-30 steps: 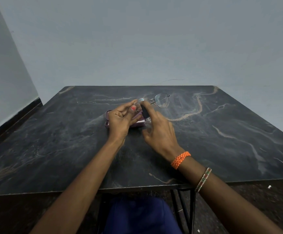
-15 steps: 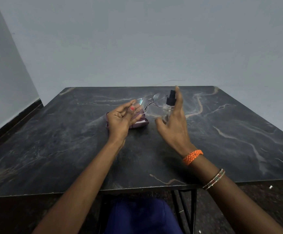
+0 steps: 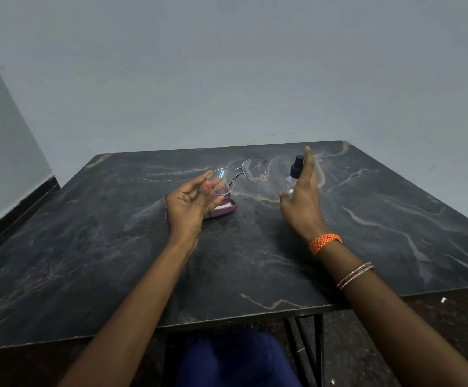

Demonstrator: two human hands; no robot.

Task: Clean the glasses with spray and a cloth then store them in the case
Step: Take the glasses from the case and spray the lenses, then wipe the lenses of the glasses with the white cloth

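My left hand [image 3: 188,205] pinches the thin metal-framed glasses [image 3: 251,171] by the rim of one lens and holds them up above the table. Right under that hand lies the purple glasses case [image 3: 226,210], partly hidden, with a pale surface showing on it. To the right, my right hand [image 3: 302,202] holds a small clear spray bottle [image 3: 295,170] with a black cap. The index finger is stretched straight up beside the cap, and the hand hides the bottle's lower part. The bottle is apart from the glasses. I see no cloth.
Everything is over a dark marble-patterned table [image 3: 115,261] that stands against a pale wall. Bangles and an orange band are on my right wrist. Black table legs and a blue garment show below the near edge.
My right hand has carried the spray bottle from close to the lenses out to the right. My left hand has kept the glasses in about the same place.
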